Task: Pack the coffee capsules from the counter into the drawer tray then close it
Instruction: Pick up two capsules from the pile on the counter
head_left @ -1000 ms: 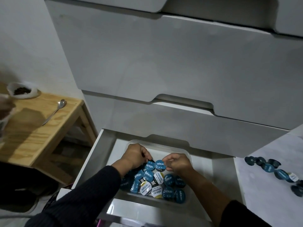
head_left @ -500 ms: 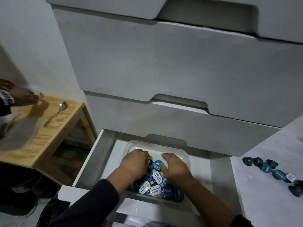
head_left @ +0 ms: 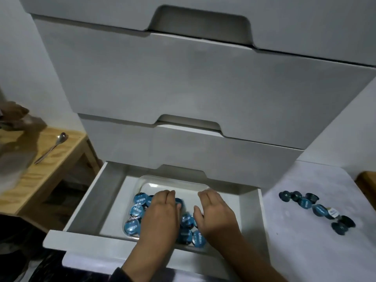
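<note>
The bottom drawer (head_left: 85, 210) stands pulled out, and a clear plastic tray (head_left: 173, 181) lies inside it. Several blue-lidded coffee capsules (head_left: 136, 210) fill the tray's left and front. My left hand (head_left: 160, 216) lies palm down on the capsules, fingers together and flat. My right hand (head_left: 215, 212) rests flat beside it over the tray's right side, hiding the capsules beneath. Neither hand grips anything that I can see. Several more dark blue capsules (head_left: 317, 208) lie in a loose row on the white counter (head_left: 305, 251) to the right.
Two shut grey drawers (head_left: 183, 84) rise above the open one. A wooden side table (head_left: 40, 176) with a metal spoon (head_left: 51, 147) stands at the left, with another person's blurred hand (head_left: 14, 117) over its far end.
Both my hands went from pinching capsules at the tray's back to lying flat over the pile. The capsules have spread out to the left. The view has moved closer.
</note>
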The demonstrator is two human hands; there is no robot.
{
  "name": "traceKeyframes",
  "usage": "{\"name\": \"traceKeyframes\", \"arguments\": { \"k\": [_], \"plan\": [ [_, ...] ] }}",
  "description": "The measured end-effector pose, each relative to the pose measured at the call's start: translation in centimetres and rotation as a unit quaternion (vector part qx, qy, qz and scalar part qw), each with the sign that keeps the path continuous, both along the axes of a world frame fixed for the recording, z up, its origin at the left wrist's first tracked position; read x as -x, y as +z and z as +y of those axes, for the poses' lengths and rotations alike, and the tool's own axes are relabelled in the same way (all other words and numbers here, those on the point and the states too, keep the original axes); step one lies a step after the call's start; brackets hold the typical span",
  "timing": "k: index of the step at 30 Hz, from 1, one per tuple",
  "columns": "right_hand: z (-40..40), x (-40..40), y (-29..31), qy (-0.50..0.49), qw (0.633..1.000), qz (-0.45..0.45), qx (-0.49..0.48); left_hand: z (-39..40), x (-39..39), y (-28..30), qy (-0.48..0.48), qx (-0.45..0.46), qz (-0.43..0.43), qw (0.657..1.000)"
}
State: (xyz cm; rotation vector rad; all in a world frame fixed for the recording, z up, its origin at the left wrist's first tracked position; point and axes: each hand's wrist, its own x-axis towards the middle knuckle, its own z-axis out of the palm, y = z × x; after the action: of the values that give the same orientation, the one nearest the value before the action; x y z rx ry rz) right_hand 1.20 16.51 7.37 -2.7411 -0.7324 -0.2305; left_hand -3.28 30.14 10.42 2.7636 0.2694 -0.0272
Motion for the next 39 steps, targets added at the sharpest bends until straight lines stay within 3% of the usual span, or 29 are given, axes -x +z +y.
{"name": "traceKeyframes", "arguments": {
  "k": [5,11,17,22,31,39],
  "plan": [
    [-5.8,-0.1,1.0,-0.024,0.999,0.000,-0.043,-5.8,-0.2,0.5,-0.008,0.031,-0.045,0.998],
    [-17.1,-1.8,1.2,-0.019,0.993,-0.083,-0.080,-16.7,-1.5,1.0,-0.044,0.084,-0.108,0.990],
    [-25.6,-5.8,-0.5,-0.089,0.994,0.016,-0.054,-25.3,-4.3,-1.1,-0.071,0.121,-0.116,0.983],
    [-30.5,-9.6,-3.0,-0.109,0.988,0.107,-0.021,-30.1,-8.2,-4.0,-0.070,0.140,-0.066,0.985],
    [-32.3,-15.7,-5.9,-0.082,0.982,0.168,0.015,-32.7,-15.2,-8.4,-0.020,0.152,0.016,0.988],
    [-33.1,-18.5,-7.6,-0.061,0.975,0.206,0.054,-33.7,-18.0,-11.3,0.007,0.215,-0.009,0.977]
  ]
}}
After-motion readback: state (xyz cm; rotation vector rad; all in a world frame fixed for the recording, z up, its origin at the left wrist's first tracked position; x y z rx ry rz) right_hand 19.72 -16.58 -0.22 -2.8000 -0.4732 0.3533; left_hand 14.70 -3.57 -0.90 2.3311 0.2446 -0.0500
